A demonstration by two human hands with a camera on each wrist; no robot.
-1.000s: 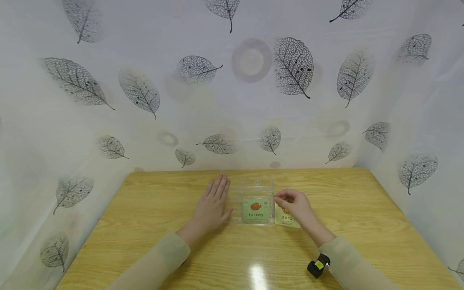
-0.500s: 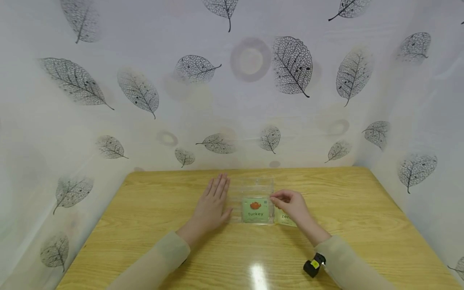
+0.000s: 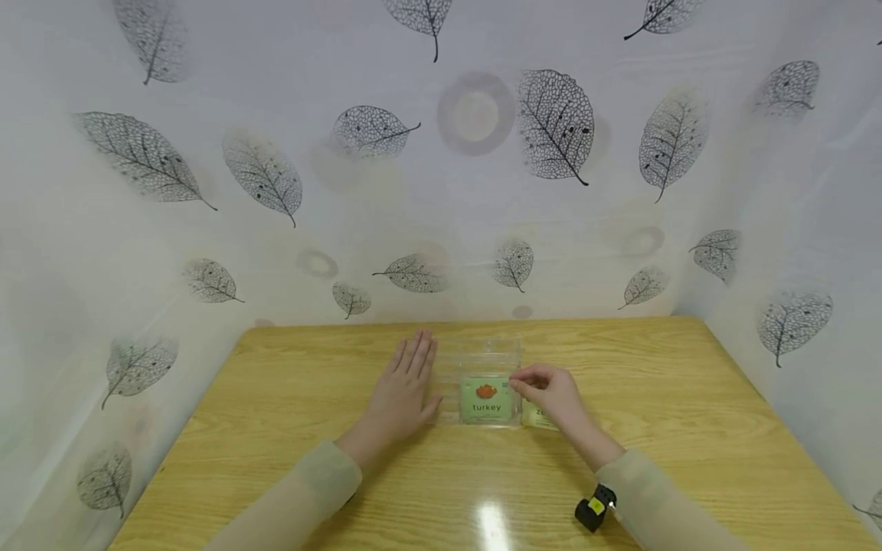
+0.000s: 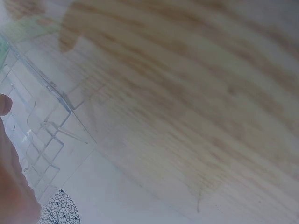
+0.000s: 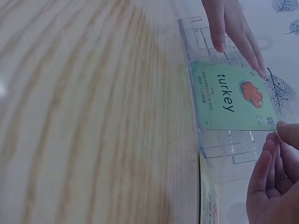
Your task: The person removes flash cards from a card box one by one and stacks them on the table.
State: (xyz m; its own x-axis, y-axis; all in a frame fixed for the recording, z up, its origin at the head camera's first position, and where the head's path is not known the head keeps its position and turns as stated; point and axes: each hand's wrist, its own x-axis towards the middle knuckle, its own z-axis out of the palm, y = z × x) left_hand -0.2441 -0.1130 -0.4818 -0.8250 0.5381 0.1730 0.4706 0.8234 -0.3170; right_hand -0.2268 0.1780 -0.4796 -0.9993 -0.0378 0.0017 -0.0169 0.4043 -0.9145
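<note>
A green card printed "turkey" [image 3: 486, 399] sits in a clear plastic holder [image 3: 489, 346]. My right hand [image 3: 556, 394] pinches the card's upper right corner between thumb and index finger. In the right wrist view that corner of the turkey card [image 5: 236, 98] meets the fingertips of the right hand [image 5: 275, 182]. Just right of the holder lies a yellow card printed "zero" [image 3: 537, 415], partly hidden under my right hand. My left hand [image 3: 401, 394] rests with straight fingers at the holder's left side, its thumb spread toward it.
The wooden table [image 3: 289, 428] runs back to a pale curtain [image 3: 441, 207] with a leaf print, which also closes off both sides. A black wrist device [image 3: 595, 506] hangs at the right sleeve.
My right hand has shifted slightly left, from the holder's right edge onto the turkey card's corner, covering more of the zero card. The left hand has stayed put.
</note>
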